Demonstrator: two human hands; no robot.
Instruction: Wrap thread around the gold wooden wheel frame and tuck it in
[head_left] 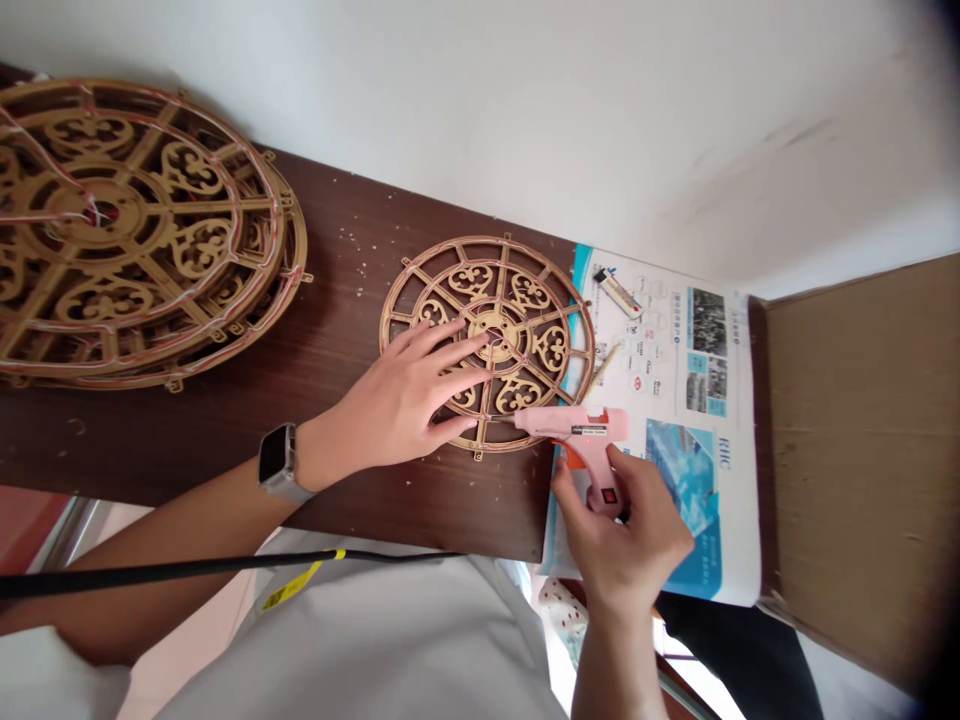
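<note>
A round gold-coloured openwork frame with scroll patterns and thin red and white wires lies flat on the dark wooden table. My left hand rests on its left part, palm down, with the fingers stretched out and spread toward the centre. In my right hand is a pink hot glue gun with an orange trigger, gripped by its handle. The gun's nozzle points left, over the lower edge of the frame, close to my left thumb. Whether the nozzle touches the frame I cannot tell.
Several similar frames are stacked at the left. A printed sheet covers the table's right end, with a lighter and a thin yellowish stick on it. A cardboard panel stands at the right; a black cable crosses in front of me.
</note>
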